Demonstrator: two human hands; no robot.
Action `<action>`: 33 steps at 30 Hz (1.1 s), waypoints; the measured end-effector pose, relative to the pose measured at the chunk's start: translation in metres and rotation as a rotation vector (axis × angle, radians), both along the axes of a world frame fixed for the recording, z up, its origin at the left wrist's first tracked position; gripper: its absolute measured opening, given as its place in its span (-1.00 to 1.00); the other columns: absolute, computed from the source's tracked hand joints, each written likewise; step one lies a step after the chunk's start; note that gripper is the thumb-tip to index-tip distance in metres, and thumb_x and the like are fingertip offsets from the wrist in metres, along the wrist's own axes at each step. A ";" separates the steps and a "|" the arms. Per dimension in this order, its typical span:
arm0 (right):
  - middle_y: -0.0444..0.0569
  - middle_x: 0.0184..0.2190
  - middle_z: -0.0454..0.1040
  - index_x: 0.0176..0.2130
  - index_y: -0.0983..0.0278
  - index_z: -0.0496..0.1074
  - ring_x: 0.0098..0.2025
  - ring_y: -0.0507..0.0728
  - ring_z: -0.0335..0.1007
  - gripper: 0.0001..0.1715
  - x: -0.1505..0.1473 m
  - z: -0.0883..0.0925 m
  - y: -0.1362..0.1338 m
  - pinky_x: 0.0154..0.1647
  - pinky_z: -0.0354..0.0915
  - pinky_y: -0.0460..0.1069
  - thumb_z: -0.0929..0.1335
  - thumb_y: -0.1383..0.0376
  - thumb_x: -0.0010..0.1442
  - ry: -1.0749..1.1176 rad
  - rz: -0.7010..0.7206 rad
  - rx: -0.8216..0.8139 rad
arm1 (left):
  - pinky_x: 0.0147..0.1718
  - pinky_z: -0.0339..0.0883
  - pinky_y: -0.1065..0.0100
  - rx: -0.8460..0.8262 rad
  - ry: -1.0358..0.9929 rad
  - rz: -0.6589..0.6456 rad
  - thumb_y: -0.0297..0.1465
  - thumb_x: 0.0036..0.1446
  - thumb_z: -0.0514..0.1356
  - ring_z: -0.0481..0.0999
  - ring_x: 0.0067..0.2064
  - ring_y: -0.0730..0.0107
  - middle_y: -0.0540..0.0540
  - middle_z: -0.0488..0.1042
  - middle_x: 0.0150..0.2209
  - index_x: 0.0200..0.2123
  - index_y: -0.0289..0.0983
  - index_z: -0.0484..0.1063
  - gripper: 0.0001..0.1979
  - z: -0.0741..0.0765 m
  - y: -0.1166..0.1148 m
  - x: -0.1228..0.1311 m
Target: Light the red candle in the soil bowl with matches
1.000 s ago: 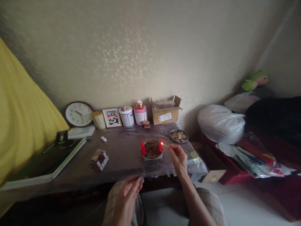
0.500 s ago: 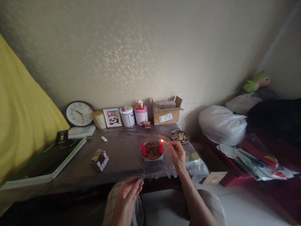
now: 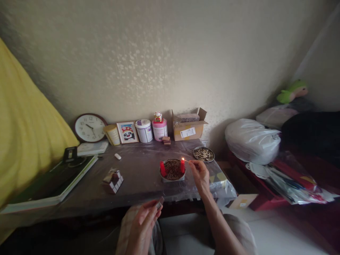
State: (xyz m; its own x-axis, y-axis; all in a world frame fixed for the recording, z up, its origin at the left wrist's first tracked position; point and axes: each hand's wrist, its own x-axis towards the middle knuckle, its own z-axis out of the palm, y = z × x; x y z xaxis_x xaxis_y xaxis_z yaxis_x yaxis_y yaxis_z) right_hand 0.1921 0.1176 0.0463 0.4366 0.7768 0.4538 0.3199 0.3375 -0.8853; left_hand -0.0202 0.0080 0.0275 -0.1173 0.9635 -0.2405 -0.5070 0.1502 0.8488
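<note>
My right hand (image 3: 199,174) pinches a thin match (image 3: 187,161), its flame at the top of the right red candle (image 3: 182,166). That candle stands upright in a round bowl (image 3: 172,178) filled with dark brown grains. At the bowl's left side is a second red candle (image 3: 162,169), slightly tilted, with no flame visible on it. My left hand (image 3: 145,216) is closed around a small matchbox (image 3: 159,202) in front of the table edge, low over my lap. Behind my right hand lies a round dish (image 3: 203,154) of loose matchsticks.
Several matchboxes form a stack (image 3: 113,181) left of the bowl. Along the wall stand a clock (image 3: 90,128), a panda picture (image 3: 128,133), canisters (image 3: 144,131) and a cardboard box (image 3: 188,131). A large green book (image 3: 50,182) lies left; a white plastic bag (image 3: 251,141) sits right.
The view has shifted very slightly. My right hand keeps the lit match at the right candle's top, and my left hand still holds the matchbox.
</note>
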 end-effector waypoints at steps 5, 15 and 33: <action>-0.03 -0.38 0.54 -0.36 0.28 0.50 -0.33 0.12 0.43 -0.71 0.001 -0.003 0.002 -0.26 0.33 0.00 0.36 0.09 0.10 -0.016 -0.008 -0.003 | -0.17 0.42 0.33 0.003 0.004 -0.009 -0.20 -0.21 0.44 0.58 -0.20 0.23 -0.19 0.66 -0.30 -0.32 -0.31 0.60 -0.62 0.000 0.000 0.000; -0.04 -0.39 0.54 -0.38 0.26 0.51 -0.34 0.12 0.42 -0.68 -0.001 -0.003 0.004 -0.27 0.33 0.00 0.37 0.06 0.10 -0.039 -0.017 -0.005 | -0.16 0.41 0.32 0.012 0.024 -0.017 -0.20 -0.15 0.41 0.58 -0.19 0.22 -0.19 0.65 -0.29 -0.29 -0.31 0.60 -0.64 -0.003 0.001 -0.002; -0.03 -0.39 0.55 -0.38 0.27 0.51 -0.37 0.12 0.45 -0.71 -0.002 -0.002 0.003 -0.33 0.36 -0.02 0.37 0.09 0.09 -0.035 -0.010 0.001 | -0.17 0.44 0.32 0.036 0.009 -0.019 -0.22 -0.15 0.42 0.59 -0.22 0.25 -0.17 0.66 -0.30 -0.31 -0.29 0.60 -0.67 -0.004 0.002 -0.001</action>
